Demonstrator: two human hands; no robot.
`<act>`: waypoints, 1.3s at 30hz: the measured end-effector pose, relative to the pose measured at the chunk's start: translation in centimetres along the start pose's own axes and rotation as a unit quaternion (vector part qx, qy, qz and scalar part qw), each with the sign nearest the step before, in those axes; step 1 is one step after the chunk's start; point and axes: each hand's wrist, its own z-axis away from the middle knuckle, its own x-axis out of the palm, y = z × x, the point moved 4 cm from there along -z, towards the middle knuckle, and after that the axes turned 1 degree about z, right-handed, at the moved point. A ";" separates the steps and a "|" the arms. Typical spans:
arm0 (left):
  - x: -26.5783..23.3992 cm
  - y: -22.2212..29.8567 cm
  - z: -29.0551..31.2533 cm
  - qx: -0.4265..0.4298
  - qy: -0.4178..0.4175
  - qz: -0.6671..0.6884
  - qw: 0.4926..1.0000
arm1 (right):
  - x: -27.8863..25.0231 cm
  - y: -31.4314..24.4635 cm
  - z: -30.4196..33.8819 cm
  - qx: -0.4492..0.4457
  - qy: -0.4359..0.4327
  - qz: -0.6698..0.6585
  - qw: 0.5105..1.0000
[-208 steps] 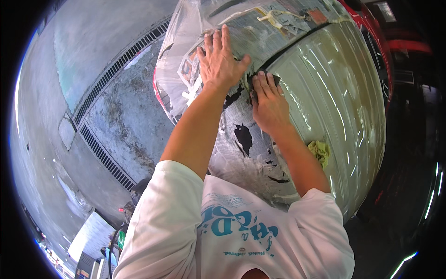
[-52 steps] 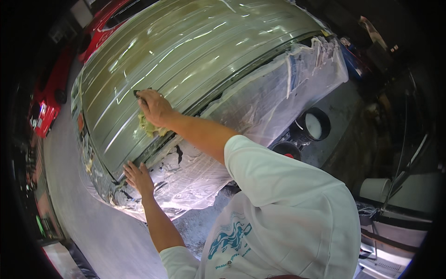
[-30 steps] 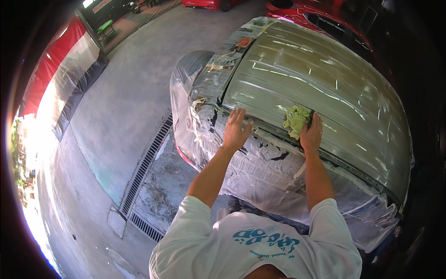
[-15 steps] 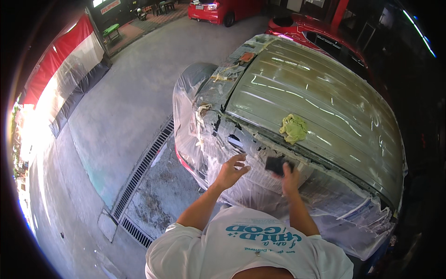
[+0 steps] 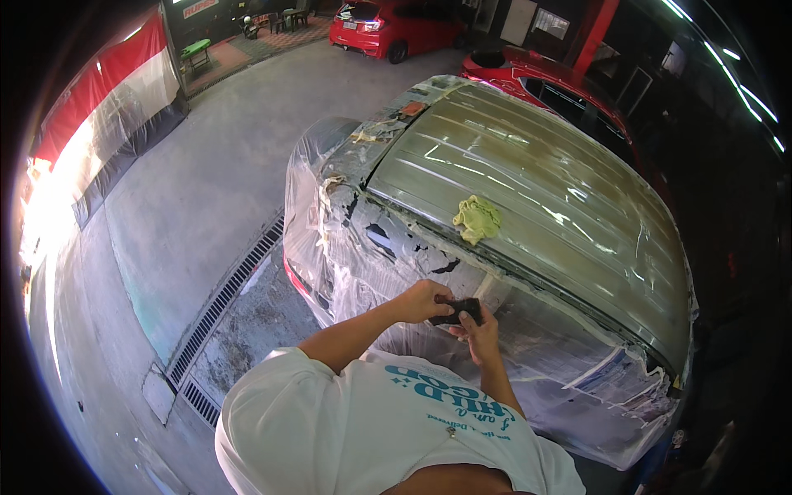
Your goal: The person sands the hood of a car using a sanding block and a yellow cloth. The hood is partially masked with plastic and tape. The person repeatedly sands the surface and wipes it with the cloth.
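Observation:
Both my hands are closed on a small black rectangular pad (image 5: 463,310), held in front of my chest beside the wrapped side of a car. My left hand (image 5: 425,301) pinches its left end, with the fingers bent. My right hand (image 5: 478,332) grips the right end, its thumb lying along the near face. Just beyond, a crumpled yellow-green cloth (image 5: 477,220) rests near the edge of the dull olive-grey car roof (image 5: 544,177). Clear plastic sheeting (image 5: 363,272) covers the car's side below the roof edge, with torn dark gaps in it.
Masking paper and tape (image 5: 384,136) cover the car's front end. A drain grate (image 5: 227,297) runs along the concrete floor at left. Two red cars (image 5: 396,29) stand farther back. A red, white and black curtain (image 5: 115,107) hangs at far left, near a green bench (image 5: 195,51).
My left hand has come across to the right and taken hold of the black pad, which my right hand alone held before. The view has shifted, so the car sits farther left.

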 end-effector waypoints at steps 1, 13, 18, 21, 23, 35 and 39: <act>0.5 0.0 -0.2 -0.013 0.010 0.029 0.999 | -0.7 0.2 0.4 -0.001 -0.004 -0.007 1.000; 6.5 1.4 -1.3 -0.102 0.065 0.264 0.957 | -4.5 1.0 4.4 -0.043 0.060 -0.080 0.994; 6.7 1.2 -1.1 -0.170 0.104 0.296 0.934 | -6.4 0.5 5.4 -0.038 0.029 -0.131 0.990; 6.7 2.1 -1.0 -0.162 0.120 0.291 0.935 | -7.1 0.8 5.2 -0.033 0.016 -0.123 0.992; 7.1 1.8 -1.3 -0.154 0.105 0.307 0.933 | -7.6 0.6 5.5 -0.046 -0.007 -0.184 0.982; 9.3 3.7 -2.7 -0.143 0.087 0.341 0.925 | -5.8 -1.3 5.6 -0.033 -0.036 -0.368 0.929; 9.3 4.1 -3.0 -0.142 0.087 0.283 0.944 | -6.6 -0.4 5.4 -0.004 -0.017 -0.314 0.949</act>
